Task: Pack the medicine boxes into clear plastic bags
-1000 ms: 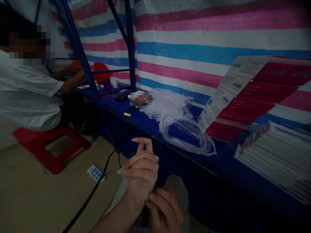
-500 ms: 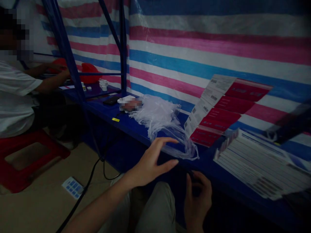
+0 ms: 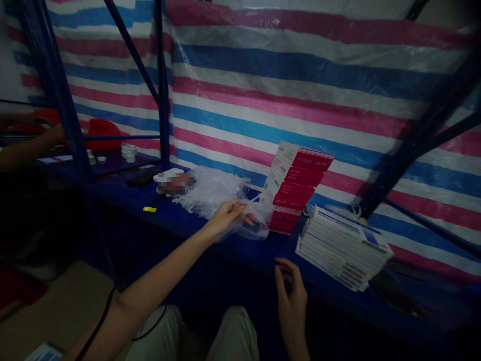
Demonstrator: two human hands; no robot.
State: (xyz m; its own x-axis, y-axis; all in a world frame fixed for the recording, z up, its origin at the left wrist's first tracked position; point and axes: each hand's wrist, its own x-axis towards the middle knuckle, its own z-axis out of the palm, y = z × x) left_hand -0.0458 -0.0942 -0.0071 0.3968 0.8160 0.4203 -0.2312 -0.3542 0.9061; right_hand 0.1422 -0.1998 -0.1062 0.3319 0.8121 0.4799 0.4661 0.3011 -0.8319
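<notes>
My left hand [image 3: 227, 215] reaches across the front of the table, its fingers closed on a sheer white bag [image 3: 259, 228]. A small orange and dark shape shows through the bag, too blurred to name. Behind and left of that hand lies a heap of similar sheer white bags [image 3: 214, 190]. My right hand [image 3: 292, 288] is lower, by the table's front edge, fingers curled with thumb and forefinger tips close together. What it holds, if anything, is hidden. Nearest to it are a stack of flat white boxes [image 3: 341, 250] and a leaning pile of red-and-white boxes [image 3: 293, 193].
On the blue table [image 3: 188, 220] are a yellow slip [image 3: 149, 208], a black phone [image 3: 142, 175] and several small white tubs [image 3: 130, 153]. Blue metal posts [image 3: 161, 100] rise at the left and right. Another person's arm [image 3: 32, 145] is at far left. Striped sheeting [image 3: 300, 100] hangs behind.
My left hand has gone from open above the table edge to closed on a sheer bag, which it has drawn rightward. My right hand stays curled. The view has swung right.
</notes>
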